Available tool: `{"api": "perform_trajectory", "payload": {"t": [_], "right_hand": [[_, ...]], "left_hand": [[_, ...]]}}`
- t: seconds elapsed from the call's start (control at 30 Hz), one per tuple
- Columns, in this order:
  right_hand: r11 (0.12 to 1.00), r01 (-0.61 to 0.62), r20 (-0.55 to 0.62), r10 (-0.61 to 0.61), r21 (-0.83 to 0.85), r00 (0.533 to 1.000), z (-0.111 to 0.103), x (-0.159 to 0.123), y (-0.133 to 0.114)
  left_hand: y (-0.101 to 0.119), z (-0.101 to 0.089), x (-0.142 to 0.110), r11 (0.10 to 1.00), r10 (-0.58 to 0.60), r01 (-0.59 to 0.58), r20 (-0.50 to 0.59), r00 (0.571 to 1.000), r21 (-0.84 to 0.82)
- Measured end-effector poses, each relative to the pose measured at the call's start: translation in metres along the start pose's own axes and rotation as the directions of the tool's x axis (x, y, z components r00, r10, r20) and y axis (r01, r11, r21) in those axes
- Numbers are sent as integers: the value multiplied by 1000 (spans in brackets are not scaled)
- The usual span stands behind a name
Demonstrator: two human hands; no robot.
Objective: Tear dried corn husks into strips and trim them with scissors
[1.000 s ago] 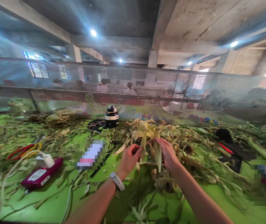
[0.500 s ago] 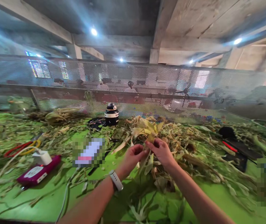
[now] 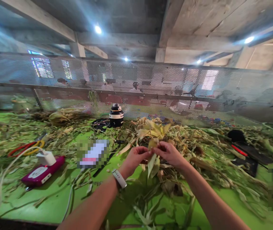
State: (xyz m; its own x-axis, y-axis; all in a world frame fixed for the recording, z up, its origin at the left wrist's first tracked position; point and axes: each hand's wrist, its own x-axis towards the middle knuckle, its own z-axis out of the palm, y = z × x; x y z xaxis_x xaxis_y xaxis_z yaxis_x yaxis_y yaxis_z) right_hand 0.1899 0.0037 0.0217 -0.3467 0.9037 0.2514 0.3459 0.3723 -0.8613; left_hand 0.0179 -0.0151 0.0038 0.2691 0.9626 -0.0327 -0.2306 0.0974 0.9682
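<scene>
Both hands meet over the middle of the green table (image 3: 76,207). My left hand (image 3: 137,158), with a white band on its wrist, pinches a pale yellow-green dried leaf (image 3: 152,163) that looks like plant husk. My right hand (image 3: 168,154) closes its fingers on the same leaf just beside it. Part of the leaf hangs below the fingers, and another part sticks up above them. Right behind the hands rises a heap of dried leaves (image 3: 155,127). Below them lies a loose pale leaf cluster (image 3: 147,214).
A black bottle (image 3: 116,116) stands before the perforated metal screen (image 3: 136,76). On the left lie a magenta power bank (image 3: 42,174) with a white plug (image 3: 46,157), red-and-yellow-handled scissors (image 3: 26,149) and a phone (image 3: 94,153). A black object with a red strip (image 3: 251,150) lies right.
My right hand has turned flatter, its fingers pressed closer to the left ones. The leaf now hangs more plainly below both hands. The view has shifted slightly.
</scene>
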Motion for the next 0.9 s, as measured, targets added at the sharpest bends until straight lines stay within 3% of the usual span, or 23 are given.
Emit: {"api": "perform_trajectory", "payload": {"t": [0.1, 0.33, 0.6, 0.77, 0.9], "right_hand": [[998, -58, 23, 57, 34, 998, -1, -1, -3], [983, -162, 175, 145, 91, 974, -7, -4, -4], [995, -74, 200, 85, -60, 976, -12, -1, 2], [962, 77, 221, -18, -263, 975, -11, -3, 1], [939, 139, 178, -85, -315, 980, -9, -6, -3]], "left_hand": [[3, -2, -1, 999, -13, 13, -9, 1000, -29], [4, -7, 1, 999, -14, 10, 106, 994, 36], [-1, -6, 4, 983, 56, -77, 124, 991, 165], [-5, -8, 7, 947, 89, -123, 125, 988, 295], [-5, -9, 7, 924, 138, -168, 109, 984, 344]]}}
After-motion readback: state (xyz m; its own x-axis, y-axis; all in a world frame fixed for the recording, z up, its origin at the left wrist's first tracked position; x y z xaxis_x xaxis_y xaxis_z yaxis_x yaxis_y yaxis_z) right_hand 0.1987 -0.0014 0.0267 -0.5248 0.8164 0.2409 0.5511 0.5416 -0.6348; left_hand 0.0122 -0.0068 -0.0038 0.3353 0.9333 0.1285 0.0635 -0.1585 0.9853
